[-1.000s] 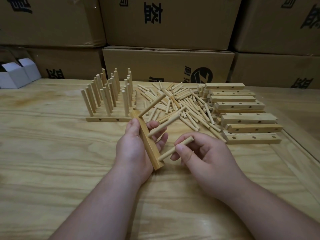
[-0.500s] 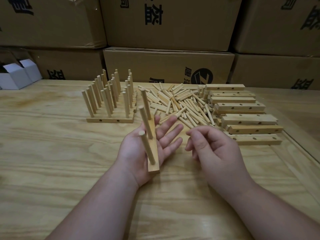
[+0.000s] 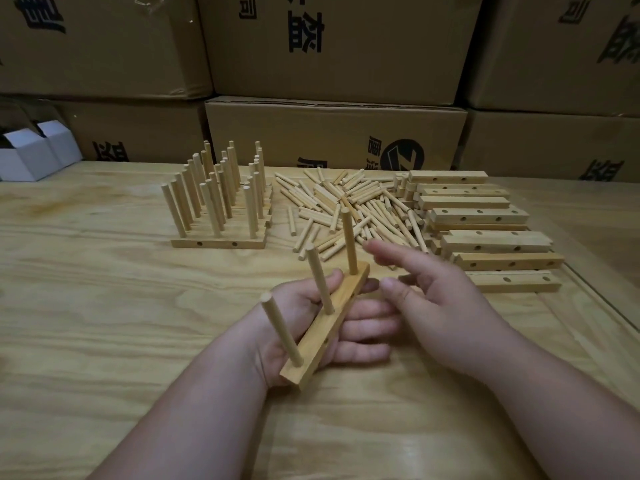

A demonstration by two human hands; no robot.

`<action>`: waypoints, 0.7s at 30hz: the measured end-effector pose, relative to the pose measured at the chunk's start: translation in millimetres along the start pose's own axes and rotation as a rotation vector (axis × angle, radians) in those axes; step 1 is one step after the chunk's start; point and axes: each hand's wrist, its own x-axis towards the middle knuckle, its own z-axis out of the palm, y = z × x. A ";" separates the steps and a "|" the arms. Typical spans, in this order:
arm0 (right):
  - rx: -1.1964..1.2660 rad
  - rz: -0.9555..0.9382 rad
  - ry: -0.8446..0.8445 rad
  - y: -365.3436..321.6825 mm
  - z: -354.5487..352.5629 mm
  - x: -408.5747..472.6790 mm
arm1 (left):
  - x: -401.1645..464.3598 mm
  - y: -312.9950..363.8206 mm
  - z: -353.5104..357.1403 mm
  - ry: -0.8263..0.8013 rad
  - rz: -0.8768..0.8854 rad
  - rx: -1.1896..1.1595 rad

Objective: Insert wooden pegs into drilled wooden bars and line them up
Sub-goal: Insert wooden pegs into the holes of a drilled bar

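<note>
My left grip (image 3: 304, 317) holds a bar (image 3: 325, 327) with three pegs standing in it; my right grip (image 3: 440, 306) hovers beside it, fingers loose, empty. I judge it ready to join the finished row (image 3: 218, 216) ahead-left. The left fingers under the bar are partly hidden.

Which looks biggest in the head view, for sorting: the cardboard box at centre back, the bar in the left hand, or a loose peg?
1. Cardboard box
2. Bar, though nearness to the camera enlarges it
3. Loose peg
</note>
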 end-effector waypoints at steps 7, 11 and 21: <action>-0.084 -0.068 -0.113 -1.2 -9.6 2.4 | -4.8 0.9 0.9 -0.152 -0.122 0.062; -0.123 -0.033 -0.157 3.7 -15.3 1.3 | -4.8 3.1 1.2 -0.196 -0.143 0.049; 0.088 0.113 -0.071 8.7 -23.5 -1.6 | 0.3 3.3 -7.1 -0.180 -0.126 -0.061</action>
